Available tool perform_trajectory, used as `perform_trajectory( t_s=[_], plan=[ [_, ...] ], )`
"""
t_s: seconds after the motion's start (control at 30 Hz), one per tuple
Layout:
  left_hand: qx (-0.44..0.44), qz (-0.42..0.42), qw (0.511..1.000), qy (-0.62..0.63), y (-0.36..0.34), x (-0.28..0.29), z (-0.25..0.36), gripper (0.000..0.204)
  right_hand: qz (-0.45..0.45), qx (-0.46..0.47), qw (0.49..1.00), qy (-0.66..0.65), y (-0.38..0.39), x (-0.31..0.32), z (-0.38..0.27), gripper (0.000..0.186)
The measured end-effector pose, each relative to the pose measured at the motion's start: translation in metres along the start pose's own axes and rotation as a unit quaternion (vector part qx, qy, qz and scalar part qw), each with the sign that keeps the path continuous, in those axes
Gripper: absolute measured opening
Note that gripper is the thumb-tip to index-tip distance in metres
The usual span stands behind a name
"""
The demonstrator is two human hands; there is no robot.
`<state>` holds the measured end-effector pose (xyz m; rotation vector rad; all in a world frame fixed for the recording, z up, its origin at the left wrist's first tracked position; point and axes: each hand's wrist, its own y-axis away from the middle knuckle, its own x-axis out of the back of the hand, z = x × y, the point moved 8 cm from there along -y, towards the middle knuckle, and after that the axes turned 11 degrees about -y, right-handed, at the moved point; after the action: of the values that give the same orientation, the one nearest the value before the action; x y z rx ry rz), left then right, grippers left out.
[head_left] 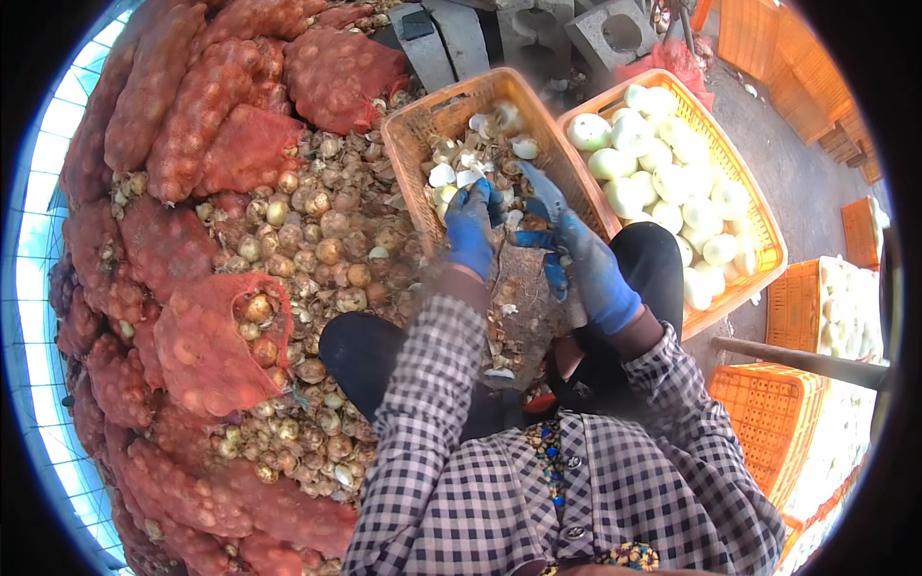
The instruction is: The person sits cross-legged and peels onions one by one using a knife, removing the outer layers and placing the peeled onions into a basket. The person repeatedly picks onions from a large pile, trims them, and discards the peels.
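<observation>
Both my hands wear blue gloves with darker, soiled fingers. My left hand [473, 228] is over the near end of an orange plastic crate [407, 158], its fingers curled in. What they hold, if anything, is hidden. My right hand [588, 261] is held just to the right, its fingers spread apart and pointing left and away. A pale, narrow piece [576, 312] shows below its palm; I cannot tell whether it is held. White onion skins [468, 171] and brown scraps lie inside the crate, with a peeled onion [523, 147] at its right side.
Unpeeled onions [331, 252] spread over the ground at left, below stacked red mesh sacks [206, 336]. A second orange crate [768, 226] of peeled white onions [706, 213] stands at my right. Concrete blocks [615, 36] lie beyond. More crates [764, 413] line the right side.
</observation>
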<state>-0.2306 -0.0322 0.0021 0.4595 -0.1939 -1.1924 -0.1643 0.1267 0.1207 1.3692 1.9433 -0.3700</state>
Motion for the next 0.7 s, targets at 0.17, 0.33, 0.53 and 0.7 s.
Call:
perform_trajectory(
  t_s=[0.17,0.33,0.53,0.7],
  plan=[
    [-0.166,-0.046,0.673,-0.719,-0.006,0.019,0.058,0.078,0.055,0.192,0.855,0.479,-0.022,0.053,-0.028,0.041],
    [-0.208,0.156,0.658,-0.707,0.036,0.110,0.102,0.080,-0.214,-0.167,0.818,0.507,0.035,0.020,0.076,0.043],
    [-0.291,0.163,0.939,-0.082,0.099,0.263,0.102,0.054,-0.382,-0.211,0.710,0.553,0.038,0.026,0.116,0.039],
    [-0.221,0.404,0.888,-0.002,0.235,0.430,0.074,0.034,-0.009,0.020,0.845,0.534,-0.058,0.048,0.020,0.033]
  ],
)
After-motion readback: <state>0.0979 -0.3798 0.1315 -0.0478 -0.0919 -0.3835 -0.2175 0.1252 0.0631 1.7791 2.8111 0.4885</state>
